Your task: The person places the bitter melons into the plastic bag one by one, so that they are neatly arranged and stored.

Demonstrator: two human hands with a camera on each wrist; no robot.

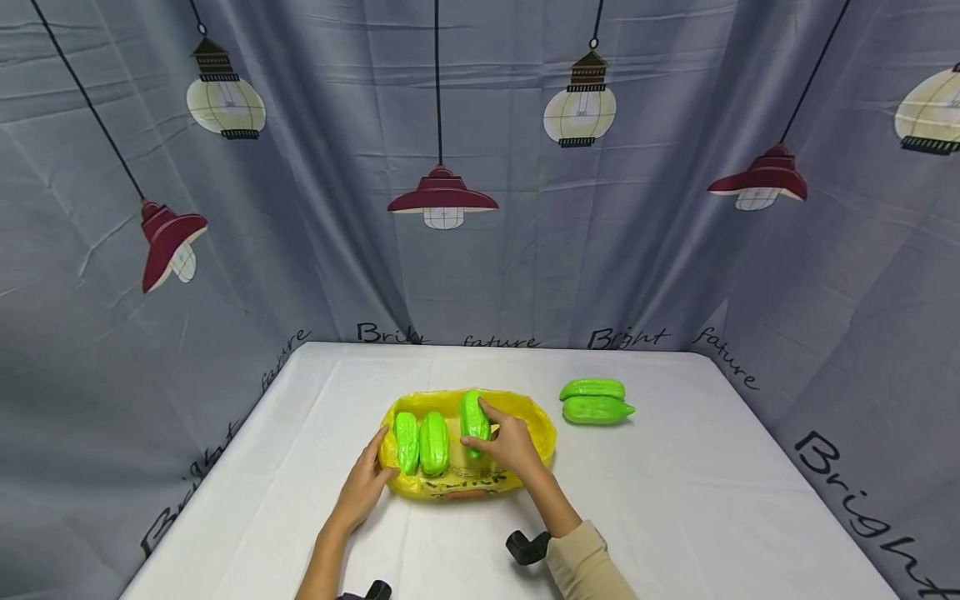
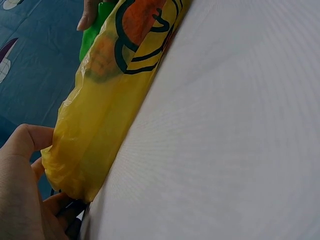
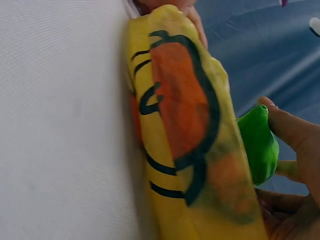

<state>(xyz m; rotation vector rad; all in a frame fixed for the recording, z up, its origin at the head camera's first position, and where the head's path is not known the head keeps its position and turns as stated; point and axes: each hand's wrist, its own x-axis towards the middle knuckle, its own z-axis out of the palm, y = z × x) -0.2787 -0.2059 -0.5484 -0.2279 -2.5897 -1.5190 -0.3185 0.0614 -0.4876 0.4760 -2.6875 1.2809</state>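
I have the left hand (image 1: 362, 485) gripping one end of the yellow plastic-covered tray (image 1: 545, 435), the right hand (image 1: 517, 448) pinching a green gourd (image 1: 472, 415) between thumb and fingers over it. Two gourds (image 1: 434, 444) lie inside, left of that grip; two more gourds (image 1: 596, 409) rest beyond on white cloth (image 1: 675, 492).

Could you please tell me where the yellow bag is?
In the head view, the yellow bag is against the left hand, left of two green vegetables on the white table.

Grey-blue curtain (image 1: 487, 275) with printed maroon lamps (image 1: 442, 198) and cream lanterns (image 1: 580, 115) behind a white table (image 1: 697, 500)
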